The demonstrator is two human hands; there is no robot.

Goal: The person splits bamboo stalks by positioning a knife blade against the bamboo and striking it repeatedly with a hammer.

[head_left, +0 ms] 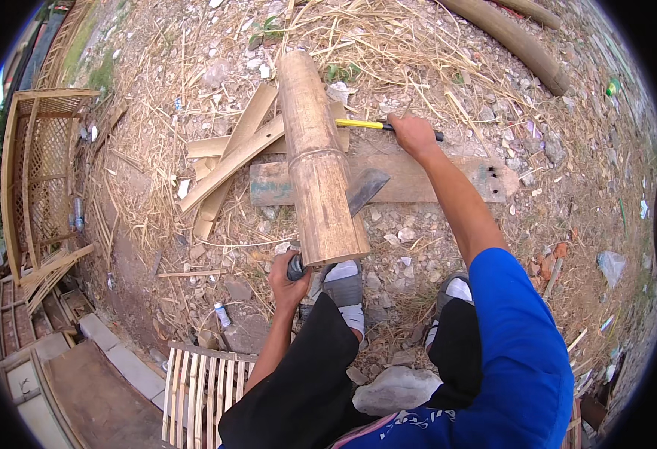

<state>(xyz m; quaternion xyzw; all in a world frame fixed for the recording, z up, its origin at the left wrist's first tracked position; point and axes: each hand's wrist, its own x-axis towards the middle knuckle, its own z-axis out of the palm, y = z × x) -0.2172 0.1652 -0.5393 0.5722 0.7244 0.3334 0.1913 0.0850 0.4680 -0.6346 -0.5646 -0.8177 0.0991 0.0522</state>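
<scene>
Split strips (231, 166) lie by plank's (418, 179) left end; bamboo pole (313, 135) appears largely unsplit, work judged partial. Hands apart: left hand (283, 284) clamped on dark handle (296, 268), right hand (412, 136) on yellow-shafted tool (362, 123).

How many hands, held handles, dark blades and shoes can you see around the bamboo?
Left hand and right hand: 2 hands
Black handle and yellow-and-black handle: 2 handles
Dark blade: 1
Left shoe and right shoe: 2 shoes
Total: 7

Right arm (454, 191) outstretched, fingers (401, 127) curled
</scene>
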